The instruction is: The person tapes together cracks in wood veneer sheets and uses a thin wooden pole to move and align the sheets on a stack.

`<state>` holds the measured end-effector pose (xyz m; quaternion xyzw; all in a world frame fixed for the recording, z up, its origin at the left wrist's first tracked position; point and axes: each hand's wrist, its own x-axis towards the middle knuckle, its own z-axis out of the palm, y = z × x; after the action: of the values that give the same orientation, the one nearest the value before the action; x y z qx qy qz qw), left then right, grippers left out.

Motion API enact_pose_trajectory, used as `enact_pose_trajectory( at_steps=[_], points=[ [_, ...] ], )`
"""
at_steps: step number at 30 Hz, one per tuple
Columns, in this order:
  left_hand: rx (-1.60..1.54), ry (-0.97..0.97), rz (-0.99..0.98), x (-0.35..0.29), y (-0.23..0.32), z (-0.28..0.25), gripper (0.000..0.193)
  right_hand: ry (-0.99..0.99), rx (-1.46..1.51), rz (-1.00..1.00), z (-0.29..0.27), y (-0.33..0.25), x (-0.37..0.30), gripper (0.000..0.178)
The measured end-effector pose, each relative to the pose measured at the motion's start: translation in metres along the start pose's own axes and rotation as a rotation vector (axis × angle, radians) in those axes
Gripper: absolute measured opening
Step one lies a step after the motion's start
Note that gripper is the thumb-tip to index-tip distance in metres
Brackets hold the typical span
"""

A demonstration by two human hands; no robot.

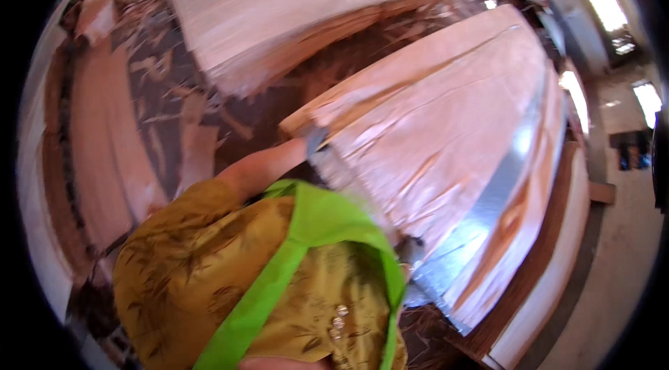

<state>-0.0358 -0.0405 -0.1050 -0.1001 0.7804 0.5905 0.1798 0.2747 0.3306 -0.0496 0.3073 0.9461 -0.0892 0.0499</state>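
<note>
Includes creased veneer sheet (446, 116), right of centre; left grip (316, 140) and right grip (411, 249) at near-left edge; cannot tell whether closed or open. Could split along creases if pulled unevenly.

Veneer (446, 119) lies ahead of the right fingers (412, 249) and right of the left fingers (316, 140) — a stack (300, 11) beyond the left fingers, scraps (157, 67) and strips (104, 147) to their left, another stack (555, 265) right of the right fingers.

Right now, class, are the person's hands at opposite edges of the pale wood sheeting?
No, the left hand and right hand are both at the pale wood sheeting's near edge.
</note>
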Motion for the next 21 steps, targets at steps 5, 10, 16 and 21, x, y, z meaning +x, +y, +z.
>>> enact_pose_trajectory(
  at_steps=[5,10,16,21],
  points=[
    [-0.258,-0.049,-0.257,-0.026,0.070,-0.007,0.017,0.303,0.845,0.417,-0.012,-0.030,-0.017,0.011],
    [-0.401,-0.026,-0.249,-0.021,0.050,-0.005,0.018,0.312,0.833,0.456,-0.011,-0.031,-0.024,0.011],
    [-0.452,-0.094,-0.281,-0.010,0.035,-0.004,0.021,0.311,0.839,0.491,-0.018,-0.039,-0.031,0.013],
    [-0.410,-0.126,-0.355,-0.006,0.034,-0.011,0.022,0.296,0.695,0.479,-0.025,-0.045,-0.034,0.015]
  ],
)
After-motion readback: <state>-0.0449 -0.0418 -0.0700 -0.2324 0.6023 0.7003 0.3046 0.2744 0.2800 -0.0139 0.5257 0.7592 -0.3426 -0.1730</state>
